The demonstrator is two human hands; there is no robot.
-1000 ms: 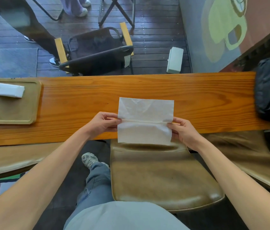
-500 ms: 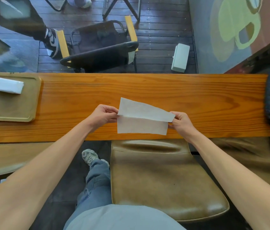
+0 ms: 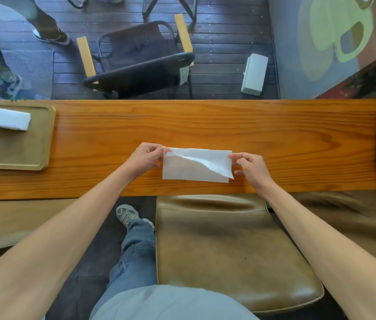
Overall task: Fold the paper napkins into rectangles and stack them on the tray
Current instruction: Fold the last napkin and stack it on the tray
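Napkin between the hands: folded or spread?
Folded in half, not yet flat: the napkin is a doubled strip, top layer sagging diagonally, pinched by left hand and right hand.

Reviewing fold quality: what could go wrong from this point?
1. The top layer of the napkin sags diagonally toward the right hand; creasing now would likely leave a skewed fold rather than a rectangle.
2. The tray sits far to the left with a folded napkin near its far edge; a careless drop could make an uneven stack.

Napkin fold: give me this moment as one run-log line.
phase: folding | left hand: pinching napkin | right hand: pinching napkin | tray: one folded napkin
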